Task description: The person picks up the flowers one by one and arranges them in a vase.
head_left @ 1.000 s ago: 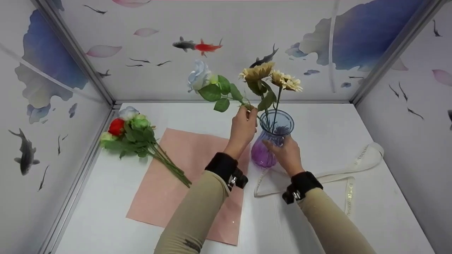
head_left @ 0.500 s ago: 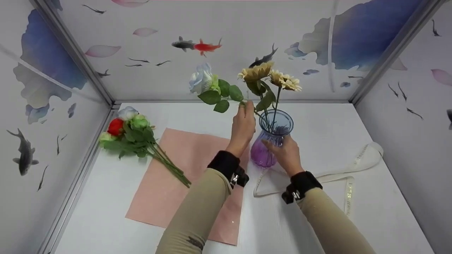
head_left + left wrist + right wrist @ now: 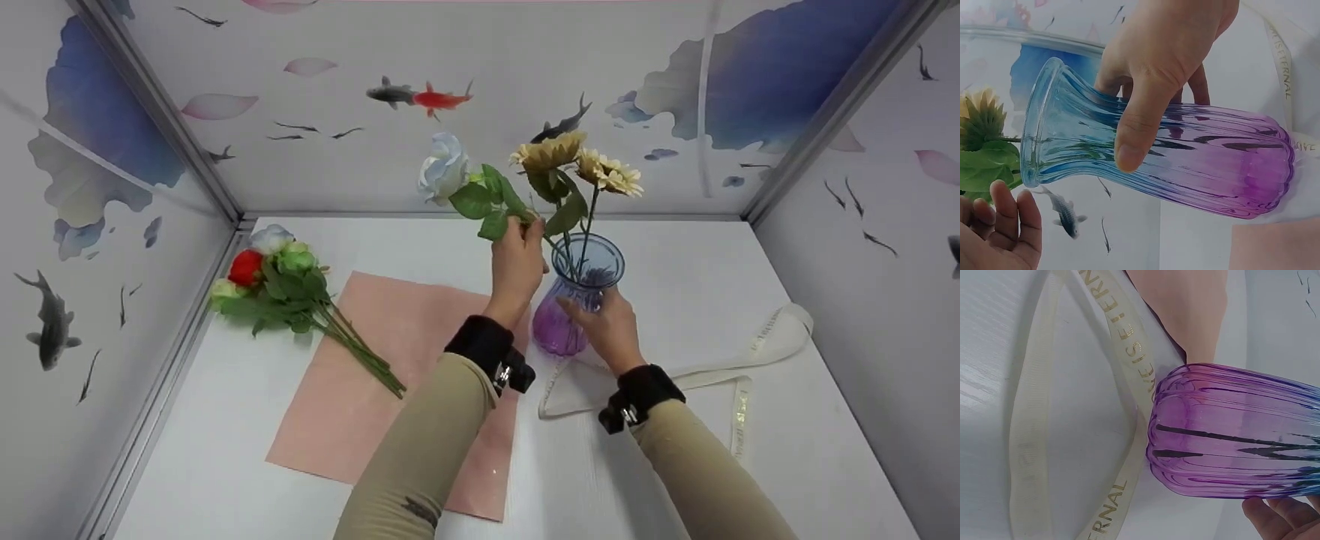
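Observation:
In the head view my left hand (image 3: 517, 262) pinches the stem of a pale blue rose (image 3: 442, 169) with green leaves. This stem slants down into the mouth of a ribbed glass vase (image 3: 551, 330), blue above and purple below. Two yellow sunflowers (image 3: 551, 154) stand upright in the vase. My right hand (image 3: 611, 330) grips the vase below its flared rim; its thumb crosses the glass in the left wrist view, where the left hand (image 3: 1005, 225) shows beside the rim. Dark stems (image 3: 1202, 434) show through the purple glass in the right wrist view.
On the table's left lies a bunch of artificial flowers (image 3: 289, 285), its stems over a pink sheet of paper (image 3: 405, 330). A cream ribbon (image 3: 776, 337) with gold lettering loops across the right side, passing by the vase's base. Patterned walls enclose the table's back and sides.
The blue rose has shifted rightward, nearer the sunflowers, and its head has turned. My left fingers have changed position slightly on its stem. The right hand and the vase stay put.

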The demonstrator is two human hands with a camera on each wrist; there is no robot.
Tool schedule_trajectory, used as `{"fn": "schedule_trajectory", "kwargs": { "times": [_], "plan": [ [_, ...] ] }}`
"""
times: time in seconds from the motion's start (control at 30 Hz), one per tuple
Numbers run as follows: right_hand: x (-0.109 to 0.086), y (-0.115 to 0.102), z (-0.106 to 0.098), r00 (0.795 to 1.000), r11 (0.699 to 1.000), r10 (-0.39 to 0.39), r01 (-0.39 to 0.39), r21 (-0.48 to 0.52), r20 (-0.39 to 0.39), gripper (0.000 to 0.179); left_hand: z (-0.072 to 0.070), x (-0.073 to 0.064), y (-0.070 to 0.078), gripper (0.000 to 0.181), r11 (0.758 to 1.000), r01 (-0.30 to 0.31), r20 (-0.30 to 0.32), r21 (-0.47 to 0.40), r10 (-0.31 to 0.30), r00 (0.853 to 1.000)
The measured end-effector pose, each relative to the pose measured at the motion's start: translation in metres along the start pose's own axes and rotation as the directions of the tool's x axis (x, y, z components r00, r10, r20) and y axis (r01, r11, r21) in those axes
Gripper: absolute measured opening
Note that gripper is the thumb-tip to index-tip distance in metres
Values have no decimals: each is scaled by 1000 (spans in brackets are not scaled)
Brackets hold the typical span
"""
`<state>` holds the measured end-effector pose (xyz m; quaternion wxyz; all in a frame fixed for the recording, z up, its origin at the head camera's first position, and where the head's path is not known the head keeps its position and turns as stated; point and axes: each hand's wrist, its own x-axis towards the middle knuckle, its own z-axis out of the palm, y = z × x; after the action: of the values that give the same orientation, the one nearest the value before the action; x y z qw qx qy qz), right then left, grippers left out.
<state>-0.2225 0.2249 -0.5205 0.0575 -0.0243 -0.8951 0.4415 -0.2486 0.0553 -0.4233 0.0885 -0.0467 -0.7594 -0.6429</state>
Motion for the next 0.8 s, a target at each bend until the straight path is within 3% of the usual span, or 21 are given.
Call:
{"fn": "schedule_trajectory", "kwargs": {
  "times": [0.13, 0.23, 0.33, 0.47, 0.57, 0.7, 0.8],
  "plan": [
    [0, 0, 0, 1000, 1000, 0, 0, -2, -5, 84, 3, 4, -1, 21, 990, 46, 80, 137, -57, 995],
    [1, 0, 1, 1000, 1000, 8, -8, 1, 3, 86, 7, 6, -2, 27, 960, 53, 122, 273, -89, 989],
    [1, 0, 1, 1000, 1000, 7, -7, -2, 4, 85, 10, 7, -4, 31, 937, 50, 145, 346, -106, 984],
    [1, 0, 1, 1000, 1000, 2, -2, -8, 0, 84, 11, 8, -7, 31, 933, 61, 140, 354, -117, 983],
    [1, 0, 1, 1000, 1000, 6, -6, -6, 0, 84, 9, 9, -10, 29, 941, 114, 110, 320, -156, 982],
    [2, 1, 0, 1000, 1000, 13, -13, 4, 5, 85, 7, 10, -14, 29, 933, 219, 90, 285, -254, 963],
    [1, 2, 1, 1000, 1000, 10, -10, 10, 8, 88, 4, 11, -15, 35, 918, 264, 97, 297, -304, 948]
  ]
}}
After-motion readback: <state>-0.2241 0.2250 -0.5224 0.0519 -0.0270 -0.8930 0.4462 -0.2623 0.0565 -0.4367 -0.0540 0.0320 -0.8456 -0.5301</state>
